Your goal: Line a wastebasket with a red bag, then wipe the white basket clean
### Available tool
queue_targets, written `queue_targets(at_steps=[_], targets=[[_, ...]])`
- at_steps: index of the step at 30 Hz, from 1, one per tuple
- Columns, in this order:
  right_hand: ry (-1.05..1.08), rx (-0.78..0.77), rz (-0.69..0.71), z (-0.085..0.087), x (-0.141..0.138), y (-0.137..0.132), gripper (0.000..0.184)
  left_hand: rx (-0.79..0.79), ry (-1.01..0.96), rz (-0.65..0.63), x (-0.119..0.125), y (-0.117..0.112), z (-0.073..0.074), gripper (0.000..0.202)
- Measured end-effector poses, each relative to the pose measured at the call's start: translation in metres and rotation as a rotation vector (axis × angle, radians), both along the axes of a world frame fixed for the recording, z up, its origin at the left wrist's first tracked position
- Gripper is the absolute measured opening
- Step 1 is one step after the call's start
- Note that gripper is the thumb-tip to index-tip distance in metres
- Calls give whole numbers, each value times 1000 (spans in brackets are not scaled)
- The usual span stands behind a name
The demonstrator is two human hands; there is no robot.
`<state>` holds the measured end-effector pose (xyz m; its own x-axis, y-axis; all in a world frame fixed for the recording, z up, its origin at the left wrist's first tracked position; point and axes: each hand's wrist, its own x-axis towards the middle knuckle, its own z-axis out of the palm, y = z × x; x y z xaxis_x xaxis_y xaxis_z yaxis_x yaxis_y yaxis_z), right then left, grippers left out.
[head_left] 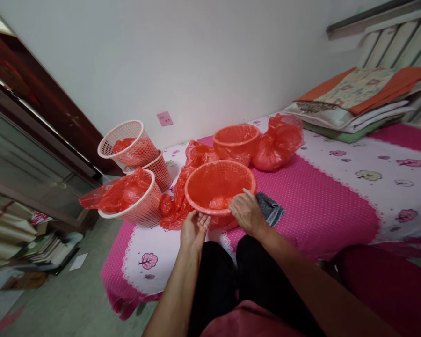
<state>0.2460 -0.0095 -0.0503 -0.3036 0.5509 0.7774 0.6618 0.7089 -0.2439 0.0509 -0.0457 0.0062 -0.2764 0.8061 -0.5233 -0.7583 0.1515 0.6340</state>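
In front of my knees a round basket [220,171] stands on the bed, lined with a thin red plastic bag [220,203] whose film is folded over the rim. My right hand [246,210] is closed over the near right part of that rim. Palm up, my left hand [195,227] touches the near left side just under the rim, its fingers apart. A crumpled red plastic bag [177,210] lies beside the basket on the left. The parts of the basket behind both hands are hidden.
Behind stands another red-lined basket [236,145] and a bulging red bag [277,145]. Pale perforated baskets [145,206] with red bags are at the left edge. A dark grey cloth [270,209] lies right of my hand; folded bedding [354,112] is farther back.
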Motion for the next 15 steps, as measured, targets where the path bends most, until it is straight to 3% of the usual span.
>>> queue_targets(at_steps=[4, 10, 15], targets=[[-11, 4, -2, 0, 1, 1, 32, 18, -78, 33, 3, 3, 5, 17], [11, -29, 13, 1, -1, 0, 31, 40, -45, 60, 2, -10, -5, 18], [-6, 1, 5, 2, -3, 0, 30, -51, 40, -108, 15, -25, -11, 15]])
